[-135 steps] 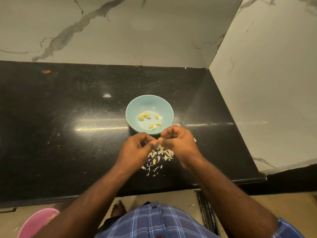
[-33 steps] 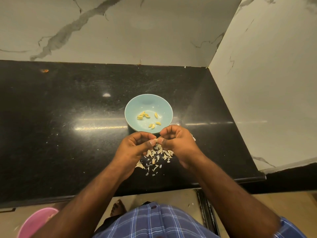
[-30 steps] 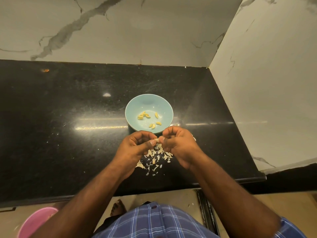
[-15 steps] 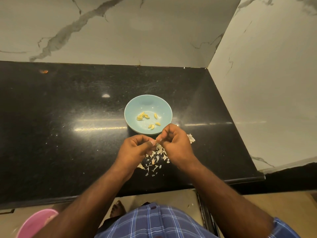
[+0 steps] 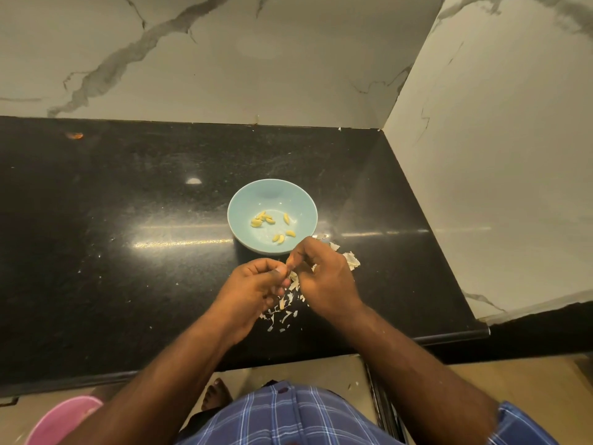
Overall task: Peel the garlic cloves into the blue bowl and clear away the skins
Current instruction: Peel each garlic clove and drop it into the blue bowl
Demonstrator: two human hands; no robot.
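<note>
A light blue bowl (image 5: 244, 207) stands on the black counter with several yellow peeled cloves (image 5: 279, 238) in it. Just in front of the bowl, my left hand (image 5: 253, 290) and my right hand (image 5: 324, 277) meet fingertip to fingertip. Both pinch a small garlic clove between them; the clove is almost wholly hidden by the fingers. Pale garlic skins (image 5: 284, 311) lie scattered on the counter below and between my hands, and a larger skin piece (image 5: 351, 260) lies to the right of my right hand.
The black stone counter (image 5: 112, 220) ends at marble walls behind and on the right (image 5: 481, 155). Its front edge runs just below my forearms. A pink tub (image 5: 61, 422) sits on the floor at lower left.
My hands stay together at the clove, working at it. My right hand has shifted slightly left, uncovering more skin pieces at its right.
</note>
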